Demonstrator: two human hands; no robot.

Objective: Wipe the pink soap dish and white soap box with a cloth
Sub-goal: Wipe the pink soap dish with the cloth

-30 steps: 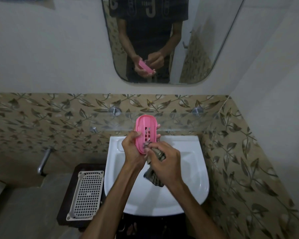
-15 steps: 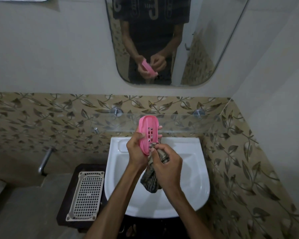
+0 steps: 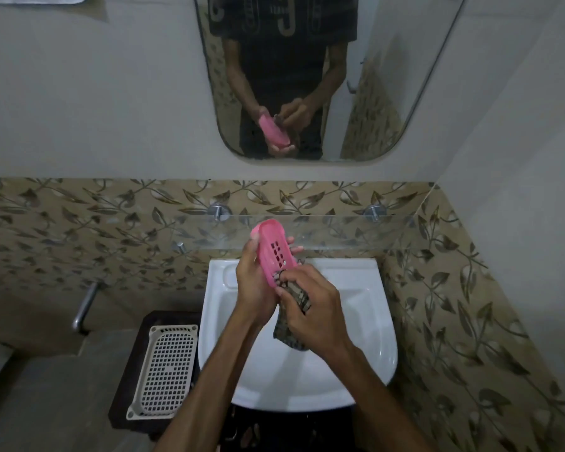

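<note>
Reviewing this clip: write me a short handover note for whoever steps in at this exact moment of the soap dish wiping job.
Left hand: closed around the pink slotted plastic soap dish, held tilted above the white ceramic basin.
Right hand: gripping the checked brown cloth, bunched end pressed against the dish's lower end.
White perforated plastic soap box: lying untouched on the dark stand left of the basin.
Done: nothing clearly finished; the pink dish is mid-wipe.
Left: finish wiping the dish and set it down, then pick up the white box and wipe it.
</note>
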